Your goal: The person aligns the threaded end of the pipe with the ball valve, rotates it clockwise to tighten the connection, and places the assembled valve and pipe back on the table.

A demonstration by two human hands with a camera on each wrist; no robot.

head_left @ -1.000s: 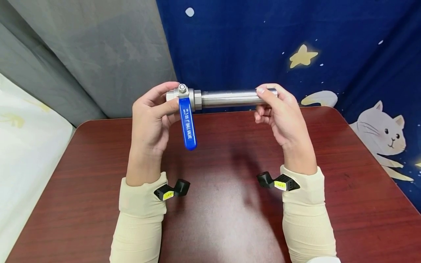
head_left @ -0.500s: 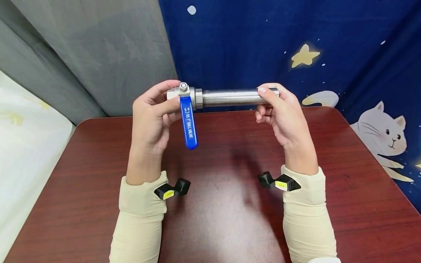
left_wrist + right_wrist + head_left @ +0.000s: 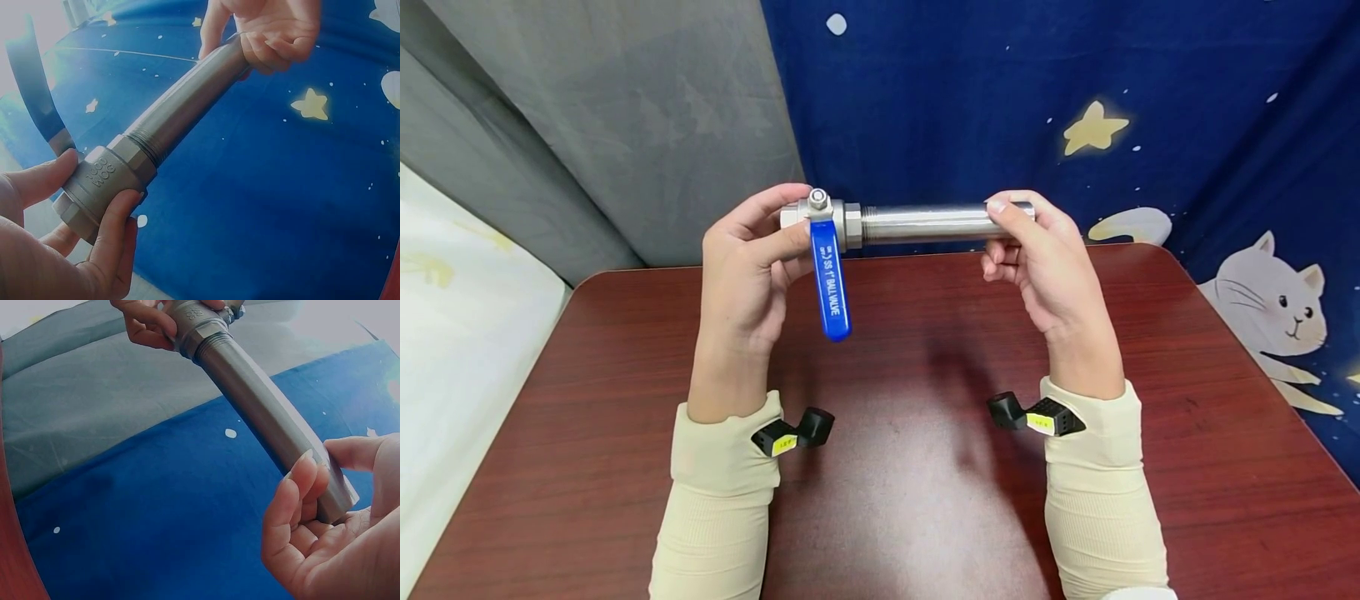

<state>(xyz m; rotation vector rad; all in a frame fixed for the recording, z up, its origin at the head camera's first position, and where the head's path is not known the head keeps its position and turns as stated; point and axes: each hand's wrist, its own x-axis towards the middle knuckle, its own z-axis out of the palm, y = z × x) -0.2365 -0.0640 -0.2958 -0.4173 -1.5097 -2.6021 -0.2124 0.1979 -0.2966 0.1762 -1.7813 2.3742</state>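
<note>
A steel ball valve [image 3: 100, 181] with a blue lever [image 3: 831, 279] is gripped by my left hand [image 3: 741, 267], thumb on one side of its body and fingers round the other. The lever points toward me, crosswise to the bore. A metal pipe [image 3: 925, 223] runs from the valve's hex end to the right; a few threads [image 3: 214, 345] show where it enters. My right hand [image 3: 1045, 258] pinches the pipe's far end between thumb and fingers. Valve and pipe are held up level, over the table's back edge in the head view.
Below lies a dark red-brown wooden table [image 3: 895, 500]. Behind it hang a grey curtain [image 3: 625, 125] and a blue curtain [image 3: 925, 100] printed with stars and a cat. Small black cameras [image 3: 793, 432] are strapped to both cream sleeves [image 3: 722, 500].
</note>
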